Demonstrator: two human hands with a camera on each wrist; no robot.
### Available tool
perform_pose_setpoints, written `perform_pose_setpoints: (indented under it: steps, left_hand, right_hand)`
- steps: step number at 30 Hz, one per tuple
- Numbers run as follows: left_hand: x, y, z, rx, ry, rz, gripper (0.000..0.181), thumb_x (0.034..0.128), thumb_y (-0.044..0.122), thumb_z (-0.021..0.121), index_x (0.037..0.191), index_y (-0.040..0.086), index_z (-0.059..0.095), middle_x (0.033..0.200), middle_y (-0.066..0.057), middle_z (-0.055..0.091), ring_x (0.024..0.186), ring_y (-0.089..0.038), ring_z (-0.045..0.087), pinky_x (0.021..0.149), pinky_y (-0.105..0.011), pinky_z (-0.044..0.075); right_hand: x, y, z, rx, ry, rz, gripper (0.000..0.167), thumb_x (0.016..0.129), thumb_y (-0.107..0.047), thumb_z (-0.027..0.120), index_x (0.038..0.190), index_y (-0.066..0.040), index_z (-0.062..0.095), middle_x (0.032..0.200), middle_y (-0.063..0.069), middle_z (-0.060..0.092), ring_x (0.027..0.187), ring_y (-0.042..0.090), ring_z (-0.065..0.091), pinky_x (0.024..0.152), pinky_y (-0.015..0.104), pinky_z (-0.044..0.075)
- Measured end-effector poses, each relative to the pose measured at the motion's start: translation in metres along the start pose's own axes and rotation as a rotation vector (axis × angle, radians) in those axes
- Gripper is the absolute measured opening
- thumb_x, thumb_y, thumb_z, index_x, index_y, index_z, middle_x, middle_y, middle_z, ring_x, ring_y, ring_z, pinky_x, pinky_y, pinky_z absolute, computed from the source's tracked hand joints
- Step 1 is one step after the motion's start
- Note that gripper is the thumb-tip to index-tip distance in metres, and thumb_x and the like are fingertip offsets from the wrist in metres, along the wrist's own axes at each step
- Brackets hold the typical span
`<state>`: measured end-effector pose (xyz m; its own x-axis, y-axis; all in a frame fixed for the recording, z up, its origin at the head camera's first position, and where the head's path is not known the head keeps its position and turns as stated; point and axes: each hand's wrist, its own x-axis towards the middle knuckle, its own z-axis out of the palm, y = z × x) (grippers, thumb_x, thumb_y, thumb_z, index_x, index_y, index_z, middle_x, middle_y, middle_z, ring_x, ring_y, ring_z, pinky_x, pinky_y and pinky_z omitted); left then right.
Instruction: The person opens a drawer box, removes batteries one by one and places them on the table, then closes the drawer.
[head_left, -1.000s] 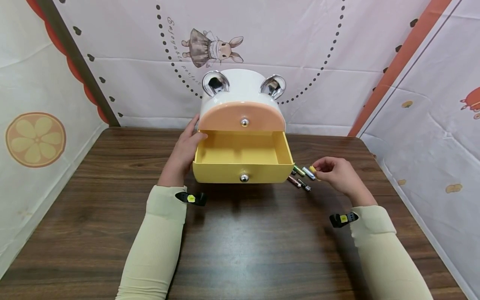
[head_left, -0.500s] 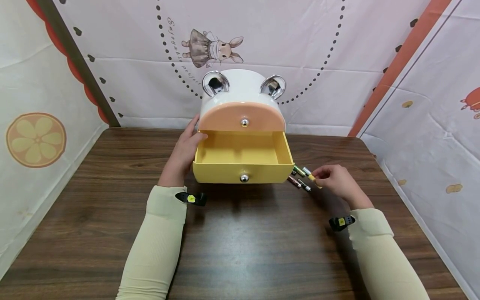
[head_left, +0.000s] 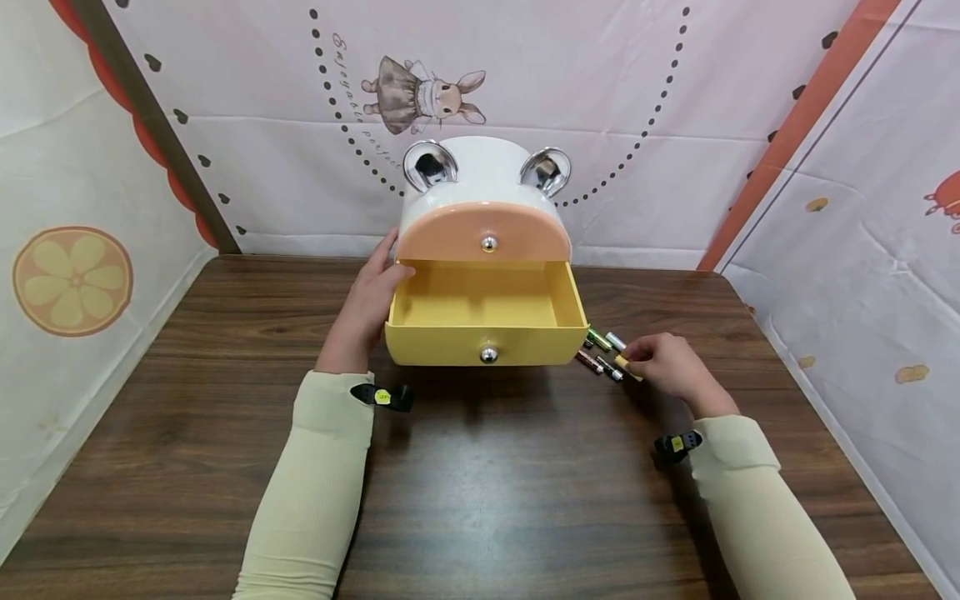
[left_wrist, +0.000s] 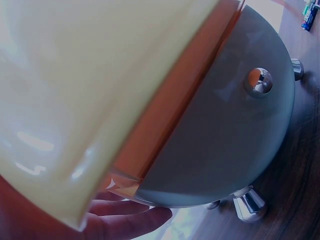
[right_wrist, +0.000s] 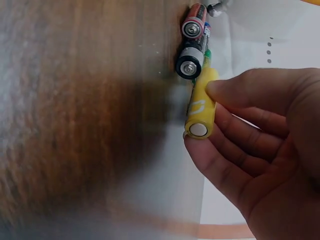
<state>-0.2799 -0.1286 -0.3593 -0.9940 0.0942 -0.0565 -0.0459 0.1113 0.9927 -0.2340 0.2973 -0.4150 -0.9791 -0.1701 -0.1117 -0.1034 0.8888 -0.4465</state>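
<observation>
In the head view, my left hand (head_left: 365, 310) rests against the left side of a small white drawer cabinet (head_left: 486, 171) with fairly straight fingers, its thumb at the front edge. The lower yellow drawer (head_left: 435, 346) is pulled out with nothing inside; the upper orange drawer (head_left: 450, 233) is closed. To the right, my right hand (head_left: 675, 371) pinches a yellow battery (right_wrist: 200, 107) between thumb and fingers, low at the table. Beside it lie several batteries, among them a black one (right_wrist: 190, 60), a red one (right_wrist: 194, 22) and a green one (head_left: 599, 340).
The cabinet stands at the back of a dark wood table (head_left: 465, 500), near a printed cloth backdrop (head_left: 585, 75). Two shiny round ears, one being the left ear (head_left: 431, 167), stick out from its top. Printed cloth also hangs at both sides.
My right hand has moved slightly left and toward me with the yellow battery, bringing it down beside the others. The left hand has stayed against the cabinet.
</observation>
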Motion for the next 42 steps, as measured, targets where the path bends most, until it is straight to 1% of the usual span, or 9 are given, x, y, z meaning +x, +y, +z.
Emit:
perform_pose_setpoints:
  steps: [4, 7, 15, 22, 26, 32, 37, 42]
  left_hand:
    - [0.001, 0.000, 0.000, 0.002, 0.001, -0.003, 0.070, 0.0936, 0.021, 0.045, 0.155, 0.039, 0.015, 0.154, -0.010, 0.035, 0.132, -0.032, 0.046, 0.107, -0.053, 0.039]
    - [0.000, 0.001, 0.000, 0.002, 0.001, -0.001, 0.071, 0.0934, 0.021, 0.045, 0.155, 0.039, 0.015, 0.154, -0.010, 0.034, 0.132, -0.033, 0.046, 0.107, -0.053, 0.039]
    - [0.000, 0.001, 0.000, -0.006, 0.003, -0.010, 0.071, 0.0934, 0.020, 0.045, 0.155, 0.039, 0.015, 0.155, -0.010, 0.034, 0.132, -0.032, 0.045, 0.107, -0.052, 0.039]
    - [-0.001, 0.000, 0.000, -0.007, 0.000, -0.008, 0.070, 0.0939, 0.021, 0.045, 0.155, 0.039, 0.015, 0.155, -0.010, 0.033, 0.133, -0.032, 0.045, 0.107, -0.053, 0.038]
    - [-0.001, 0.000, 0.000, -0.004, 0.001, -0.006, 0.070, 0.0938, 0.021, 0.045, 0.154, 0.040, 0.015, 0.155, -0.010, 0.033, 0.132, -0.032, 0.045, 0.107, -0.053, 0.039]
    - [-0.001, 0.002, 0.000, -0.003, 0.001, -0.009, 0.070, 0.0938, 0.021, 0.045, 0.154, 0.041, 0.015, 0.154, -0.010, 0.035, 0.132, -0.032, 0.046, 0.107, -0.053, 0.039]
    - [-0.001, 0.001, 0.000, -0.004, 0.000, -0.011, 0.070, 0.0944, 0.022, 0.045, 0.154, 0.041, 0.015, 0.154, -0.010, 0.034, 0.132, -0.032, 0.046, 0.107, -0.053, 0.039]
    - [0.000, 0.001, 0.000, -0.003, -0.002, -0.012, 0.070, 0.0945, 0.021, 0.045, 0.154, 0.040, 0.015, 0.154, -0.010, 0.034, 0.132, -0.032, 0.045, 0.107, -0.053, 0.039]
  right_hand:
    - [-0.002, -0.001, 0.001, -0.031, 0.005, -0.023, 0.017, 0.089, -0.010, 0.064, 0.101, -0.001, 0.072, 0.090, 0.012, 0.072, 0.077, 0.019, 0.062, 0.067, 0.037, 0.051]
    - [-0.002, -0.001, 0.002, -0.043, 0.013, -0.019, 0.017, 0.089, -0.010, 0.064, 0.101, -0.001, 0.072, 0.091, 0.012, 0.072, 0.077, 0.020, 0.063, 0.068, 0.038, 0.052]
    - [-0.003, -0.002, 0.003, -0.034, 0.011, 0.019, 0.017, 0.089, -0.012, 0.066, 0.100, -0.002, 0.073, 0.092, 0.012, 0.072, 0.077, 0.020, 0.062, 0.067, 0.037, 0.051]
    - [-0.005, -0.001, 0.003, -0.024, 0.015, 0.026, 0.019, 0.090, -0.015, 0.065, 0.102, -0.003, 0.073, 0.094, 0.012, 0.073, 0.077, 0.019, 0.062, 0.068, 0.037, 0.051]
    - [-0.007, -0.001, 0.001, -0.022, 0.038, 0.024, 0.021, 0.091, -0.016, 0.063, 0.105, -0.004, 0.072, 0.095, 0.012, 0.072, 0.078, 0.020, 0.060, 0.068, 0.036, 0.050]
    - [-0.011, -0.012, -0.004, 0.002, 0.085, 0.020, 0.022, 0.093, -0.018, 0.062, 0.107, -0.004, 0.072, 0.095, 0.012, 0.071, 0.077, 0.021, 0.059, 0.064, 0.032, 0.048]
    - [-0.014, -0.025, -0.008, 0.000, 0.133, -0.032, 0.022, 0.092, -0.017, 0.063, 0.108, -0.004, 0.071, 0.098, 0.013, 0.071, 0.080, 0.022, 0.061, 0.065, 0.033, 0.050]
    - [-0.021, -0.043, -0.010, 0.011, 0.191, -0.075, 0.021, 0.091, -0.017, 0.064, 0.108, -0.005, 0.071, 0.097, 0.011, 0.070, 0.082, 0.022, 0.061, 0.067, 0.034, 0.050]
